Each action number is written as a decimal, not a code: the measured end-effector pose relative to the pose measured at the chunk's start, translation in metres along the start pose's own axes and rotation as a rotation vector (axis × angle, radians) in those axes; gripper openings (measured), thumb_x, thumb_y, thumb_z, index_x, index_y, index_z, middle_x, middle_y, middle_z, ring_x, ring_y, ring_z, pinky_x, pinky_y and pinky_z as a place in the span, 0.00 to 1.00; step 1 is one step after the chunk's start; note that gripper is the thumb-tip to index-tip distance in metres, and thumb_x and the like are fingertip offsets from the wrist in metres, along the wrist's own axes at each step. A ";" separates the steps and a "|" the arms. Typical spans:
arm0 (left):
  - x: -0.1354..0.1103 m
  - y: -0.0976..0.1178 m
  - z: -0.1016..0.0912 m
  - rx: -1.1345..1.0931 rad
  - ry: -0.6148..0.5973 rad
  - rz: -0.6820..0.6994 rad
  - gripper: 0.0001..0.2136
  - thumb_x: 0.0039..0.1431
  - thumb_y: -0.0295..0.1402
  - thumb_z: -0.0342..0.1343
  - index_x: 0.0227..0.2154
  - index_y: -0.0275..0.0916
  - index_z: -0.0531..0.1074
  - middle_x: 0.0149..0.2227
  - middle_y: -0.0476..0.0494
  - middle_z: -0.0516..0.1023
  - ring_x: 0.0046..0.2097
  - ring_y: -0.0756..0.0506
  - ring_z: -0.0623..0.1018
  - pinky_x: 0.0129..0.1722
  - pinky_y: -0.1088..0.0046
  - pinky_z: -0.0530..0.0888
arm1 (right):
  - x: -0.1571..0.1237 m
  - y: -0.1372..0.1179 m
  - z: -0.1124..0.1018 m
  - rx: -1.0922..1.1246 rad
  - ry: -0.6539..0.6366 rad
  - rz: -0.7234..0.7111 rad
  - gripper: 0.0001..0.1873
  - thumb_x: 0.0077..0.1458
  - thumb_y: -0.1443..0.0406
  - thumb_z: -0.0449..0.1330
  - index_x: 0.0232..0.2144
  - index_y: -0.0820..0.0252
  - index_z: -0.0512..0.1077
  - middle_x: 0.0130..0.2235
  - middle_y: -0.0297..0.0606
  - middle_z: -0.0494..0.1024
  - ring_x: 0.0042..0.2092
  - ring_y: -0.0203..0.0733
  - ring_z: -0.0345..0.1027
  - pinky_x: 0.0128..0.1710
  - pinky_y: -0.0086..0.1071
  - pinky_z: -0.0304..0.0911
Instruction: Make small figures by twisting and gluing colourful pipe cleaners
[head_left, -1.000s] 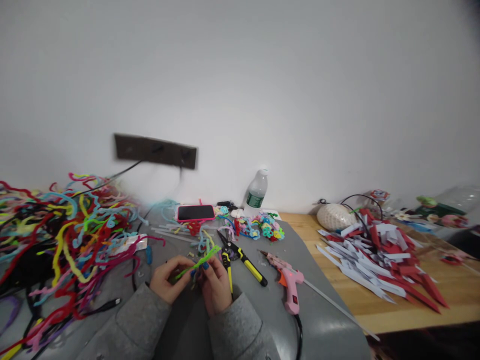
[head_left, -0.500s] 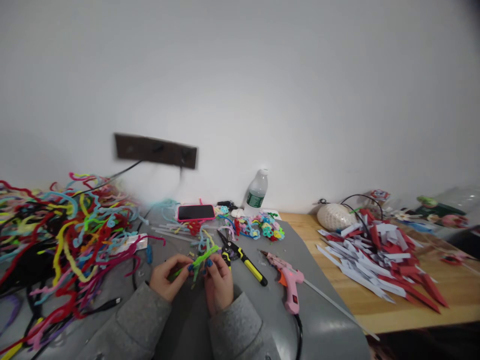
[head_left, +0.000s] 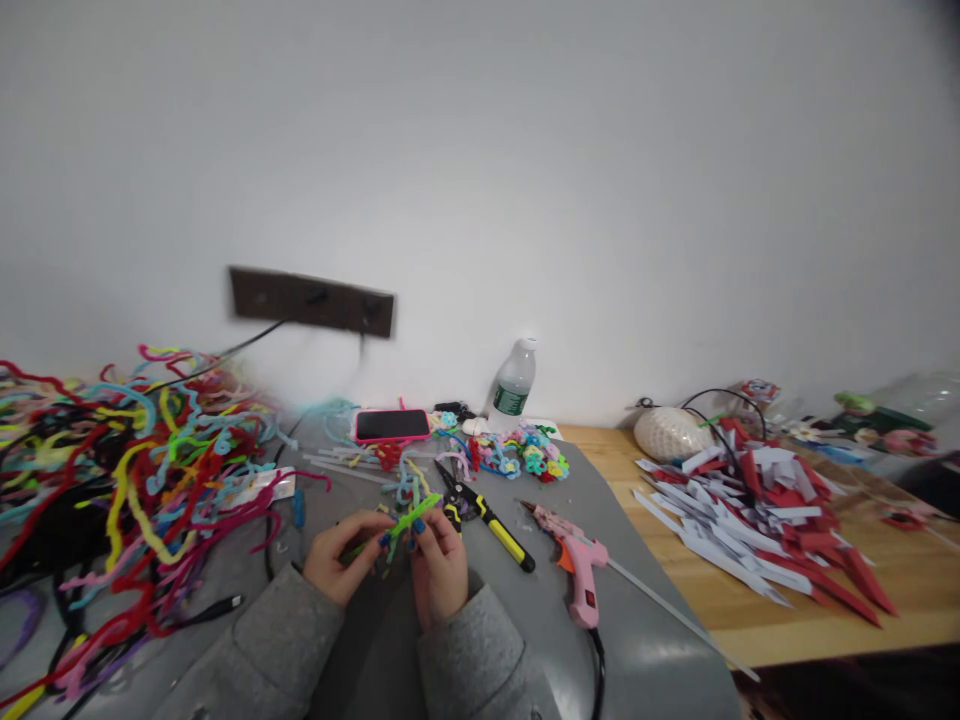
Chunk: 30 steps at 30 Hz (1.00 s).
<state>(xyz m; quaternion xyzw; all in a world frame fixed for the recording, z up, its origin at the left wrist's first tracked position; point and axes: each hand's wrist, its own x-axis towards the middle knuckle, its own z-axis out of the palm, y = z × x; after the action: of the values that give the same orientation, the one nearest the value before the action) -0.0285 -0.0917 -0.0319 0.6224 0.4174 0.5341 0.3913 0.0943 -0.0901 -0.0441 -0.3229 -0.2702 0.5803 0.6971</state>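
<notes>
Slightly shifted, left hand and right hand pinch a green strand.

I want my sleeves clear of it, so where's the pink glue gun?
In the head view, the pink glue gun lies on the grey surface, to the right of the yellow-handled pliers.

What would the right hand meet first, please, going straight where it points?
Beyond the green pipe cleaner it holds, the right hand would probably meet the pale-blue strands; depth is unclear.

Two hands, two sleeves, one phone, one labelled bottle, one glue gun and one pair of pliers are showing.
</notes>
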 end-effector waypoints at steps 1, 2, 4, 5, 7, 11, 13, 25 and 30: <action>0.000 0.000 0.000 -0.003 -0.007 -0.002 0.08 0.50 0.29 0.52 0.33 0.37 0.73 0.28 0.45 0.77 0.23 0.51 0.74 0.17 0.82 0.68 | 0.000 0.000 0.000 0.001 -0.003 0.001 0.08 0.39 0.62 0.65 0.22 0.61 0.70 0.21 0.28 0.68 0.23 0.32 0.58 0.24 0.26 0.53; 0.000 0.000 0.000 -0.007 -0.013 -0.004 0.08 0.50 0.29 0.52 0.33 0.37 0.73 0.28 0.46 0.77 0.22 0.52 0.73 0.17 0.82 0.68 | 0.000 0.000 0.000 0.003 -0.005 0.001 0.08 0.39 0.62 0.64 0.22 0.61 0.70 0.21 0.29 0.67 0.23 0.32 0.58 0.24 0.26 0.53; 0.000 0.001 0.000 -0.011 -0.025 -0.006 0.08 0.50 0.30 0.51 0.33 0.38 0.73 0.27 0.46 0.77 0.20 0.52 0.72 0.16 0.82 0.68 | 0.000 0.001 -0.001 0.001 -0.002 -0.002 0.08 0.39 0.62 0.64 0.22 0.61 0.70 0.21 0.29 0.67 0.23 0.32 0.57 0.23 0.25 0.52; 0.000 0.002 0.000 -0.009 -0.029 -0.004 0.08 0.50 0.30 0.51 0.33 0.38 0.73 0.27 0.46 0.77 0.20 0.52 0.72 0.16 0.82 0.67 | 0.001 0.001 -0.001 -0.005 0.002 -0.002 0.08 0.39 0.62 0.64 0.22 0.61 0.70 0.21 0.29 0.68 0.23 0.32 0.58 0.23 0.25 0.52; 0.000 0.002 0.000 0.005 -0.031 0.005 0.08 0.50 0.30 0.51 0.33 0.38 0.73 0.28 0.46 0.77 0.21 0.52 0.72 0.16 0.82 0.67 | 0.001 0.002 0.000 -0.018 0.011 -0.003 0.08 0.39 0.62 0.64 0.22 0.61 0.70 0.22 0.30 0.68 0.23 0.32 0.58 0.22 0.25 0.52; 0.000 0.002 0.001 0.011 -0.034 0.004 0.08 0.50 0.30 0.51 0.33 0.38 0.73 0.28 0.47 0.76 0.21 0.52 0.72 0.16 0.83 0.67 | 0.000 0.001 0.001 -0.007 0.009 0.002 0.08 0.39 0.63 0.64 0.21 0.61 0.70 0.20 0.28 0.66 0.22 0.31 0.56 0.21 0.24 0.51; -0.001 0.002 0.001 -0.002 -0.040 -0.004 0.08 0.50 0.30 0.51 0.33 0.38 0.73 0.26 0.47 0.76 0.21 0.52 0.72 0.16 0.82 0.67 | 0.000 0.000 0.001 -0.009 0.015 0.010 0.08 0.38 0.63 0.64 0.22 0.61 0.70 0.20 0.28 0.67 0.22 0.31 0.56 0.22 0.25 0.51; -0.001 0.007 0.003 -0.004 -0.045 -0.020 0.10 0.51 0.36 0.51 0.34 0.36 0.71 0.22 0.48 0.73 0.18 0.53 0.69 0.15 0.81 0.64 | -0.001 -0.003 0.003 -0.030 0.047 0.022 0.08 0.37 0.63 0.64 0.20 0.61 0.70 0.19 0.28 0.67 0.21 0.31 0.56 0.21 0.25 0.51; -0.001 0.008 0.003 0.025 -0.054 0.004 0.10 0.51 0.36 0.51 0.34 0.36 0.71 0.21 0.50 0.71 0.19 0.52 0.69 0.17 0.81 0.65 | -0.001 -0.004 0.003 -0.032 0.036 0.022 0.07 0.37 0.63 0.64 0.21 0.61 0.70 0.20 0.28 0.67 0.21 0.31 0.56 0.21 0.25 0.51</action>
<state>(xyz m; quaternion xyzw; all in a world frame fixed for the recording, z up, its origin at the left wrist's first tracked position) -0.0252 -0.0956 -0.0248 0.6421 0.4122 0.5127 0.3936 0.0939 -0.0908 -0.0391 -0.3473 -0.2633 0.5777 0.6902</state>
